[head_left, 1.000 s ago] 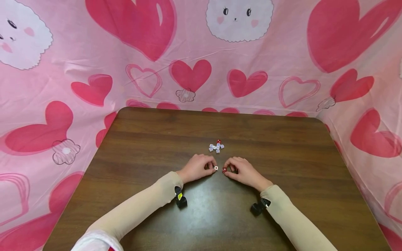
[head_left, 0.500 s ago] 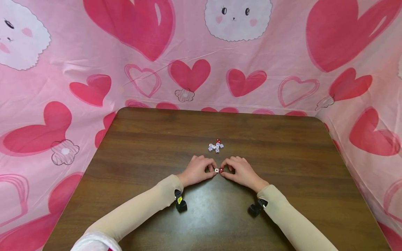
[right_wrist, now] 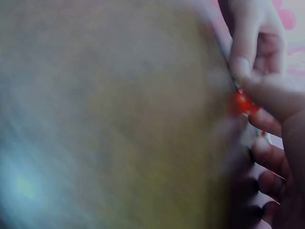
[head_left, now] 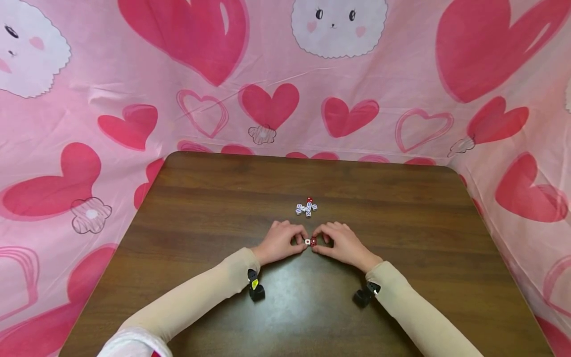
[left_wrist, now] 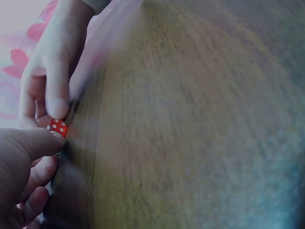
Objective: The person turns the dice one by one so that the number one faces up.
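In the head view my left hand (head_left: 282, 242) pinches a small white die (head_left: 308, 242) with a red pip on its upper face. My right hand (head_left: 343, 244) holds a red die (head_left: 314, 241) with white pips between thumb and forefinger. The two dice sit side by side, right up against each other, low over the table. From the left wrist, the red die (left_wrist: 58, 126) shows between the fingertips of both hands, while the white one is mostly hidden behind my left thumb. The right wrist view is blurred around the red die (right_wrist: 246, 102).
Just beyond the hands lies a cluster of several white dice (head_left: 308, 208) with a red die (head_left: 310, 200) at its far side. The brown wooden table (head_left: 214, 198) reaches to pink heart-patterned cloth (head_left: 285, 64) at the back and sides.
My right hand has moved left with the red die, closing the gap to the white die. The left hand has shifted only slightly. The dice cluster stays put.
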Available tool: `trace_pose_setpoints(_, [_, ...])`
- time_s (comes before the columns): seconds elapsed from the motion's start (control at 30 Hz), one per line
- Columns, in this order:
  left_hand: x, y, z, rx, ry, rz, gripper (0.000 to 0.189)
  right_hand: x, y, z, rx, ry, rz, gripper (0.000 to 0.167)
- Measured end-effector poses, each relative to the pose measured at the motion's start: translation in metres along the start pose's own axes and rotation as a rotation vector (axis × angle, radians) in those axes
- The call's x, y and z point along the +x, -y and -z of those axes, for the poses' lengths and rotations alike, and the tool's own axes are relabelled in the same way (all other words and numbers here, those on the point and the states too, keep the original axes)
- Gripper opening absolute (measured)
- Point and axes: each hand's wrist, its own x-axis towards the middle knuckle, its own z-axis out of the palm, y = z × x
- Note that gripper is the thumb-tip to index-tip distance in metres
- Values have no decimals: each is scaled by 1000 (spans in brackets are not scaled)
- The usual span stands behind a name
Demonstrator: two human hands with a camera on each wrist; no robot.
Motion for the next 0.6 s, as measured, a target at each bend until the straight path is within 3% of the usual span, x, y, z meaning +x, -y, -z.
trace_pose_setpoints(0.23, [1, 3, -1, -6, -5, -3, 15, 11, -8, 18, 207, 63, -100, 22])
trace_pose_setpoints(0.6, [-1, 3, -2, -19, 23, 11, 15, 48, -34, 32, 184, -31, -146, 14])
